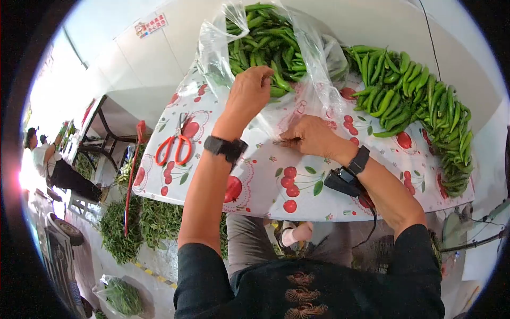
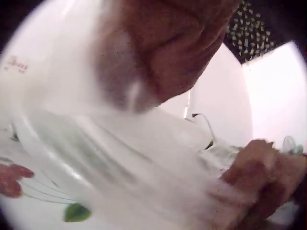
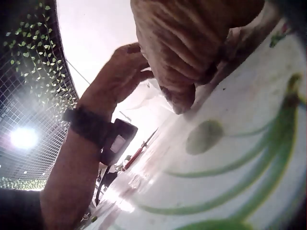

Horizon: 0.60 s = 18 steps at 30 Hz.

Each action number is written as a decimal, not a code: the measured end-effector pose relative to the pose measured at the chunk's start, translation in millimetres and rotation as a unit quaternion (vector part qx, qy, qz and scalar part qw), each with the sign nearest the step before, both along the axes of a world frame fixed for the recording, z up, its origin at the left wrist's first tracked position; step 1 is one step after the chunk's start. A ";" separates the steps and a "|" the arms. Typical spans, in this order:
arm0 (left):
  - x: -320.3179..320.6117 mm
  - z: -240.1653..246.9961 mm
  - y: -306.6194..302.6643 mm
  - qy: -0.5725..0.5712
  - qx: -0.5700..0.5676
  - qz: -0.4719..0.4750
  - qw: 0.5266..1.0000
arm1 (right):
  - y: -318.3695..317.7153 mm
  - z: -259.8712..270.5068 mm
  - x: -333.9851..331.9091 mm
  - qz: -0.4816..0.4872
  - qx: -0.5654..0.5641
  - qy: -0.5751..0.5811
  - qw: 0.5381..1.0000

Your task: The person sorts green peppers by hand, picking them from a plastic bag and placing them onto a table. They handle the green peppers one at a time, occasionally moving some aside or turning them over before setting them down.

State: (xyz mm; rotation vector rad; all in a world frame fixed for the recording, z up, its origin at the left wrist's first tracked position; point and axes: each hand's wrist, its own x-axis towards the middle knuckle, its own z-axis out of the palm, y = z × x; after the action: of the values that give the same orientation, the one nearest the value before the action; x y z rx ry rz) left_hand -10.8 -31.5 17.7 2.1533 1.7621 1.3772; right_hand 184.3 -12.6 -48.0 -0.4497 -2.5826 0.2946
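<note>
A clear plastic bag (image 1: 313, 42) full of green chili peppers (image 1: 265, 40) lies with its mouth toward the person. My left hand (image 1: 248, 94) grips the bag's edge in front of the peppers, its fingertips beside a few chilies at the mouth. In the left wrist view, blurred plastic (image 2: 139, 153) stretches from that hand toward the right one. Low over the cloth, my right hand (image 1: 313, 137) has its fingers curled and pinches the near edge of the bag. The right wrist view shows the right fingers (image 3: 180, 98) pointing down close to the tabletop, hiding the pinched edge.
Rows of green chilies (image 1: 393, 90) curve along the table's right side. Orange-handled scissors (image 1: 175, 149) lie at the left on the cherry-print tablecloth (image 1: 255, 186). Leafy green bundles (image 1: 122, 228) and a bagged bundle (image 1: 122, 295) are on the floor. Another person (image 1: 53, 165) stands far left.
</note>
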 end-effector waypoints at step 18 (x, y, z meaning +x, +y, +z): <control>-17.2 -34.9 5.4 0.381 -0.002 0.136 0.915 | -1.4 -2.7 -5.3 -0.064 -0.193 0.077 0.976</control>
State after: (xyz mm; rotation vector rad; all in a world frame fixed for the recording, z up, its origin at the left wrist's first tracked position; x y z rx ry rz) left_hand -28.1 -26.1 -17.1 2.7537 2.3546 0.5419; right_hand 179.0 -14.0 -50.8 -0.6965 -2.3325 0.7620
